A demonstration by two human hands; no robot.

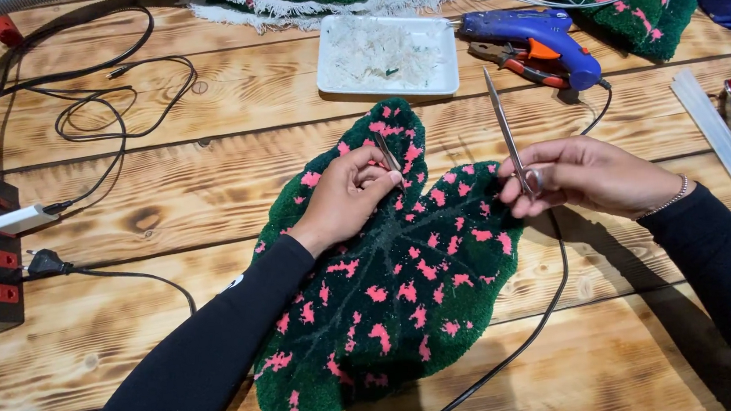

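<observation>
- The leaf-shaped tufted rug (391,291), dark green with pink spots, lies mid-table.
- Beyond the rug: white tray (387,54), blue glue gun (536,41).
- Right hand (575,178), at the rug's right edge, grips scissors (510,140), blades upward.
- Left hand (347,194), on the rug, pinches tweezers (388,155).

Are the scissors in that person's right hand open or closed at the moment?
Closed. The scissors in the right hand show one thin, straight line of blade pointing up, with no gap or V between the blades.

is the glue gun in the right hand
No, the right hand holds scissors over the leaf-shaped rug, while the blue glue gun lies on the table beside the white tray.
</observation>
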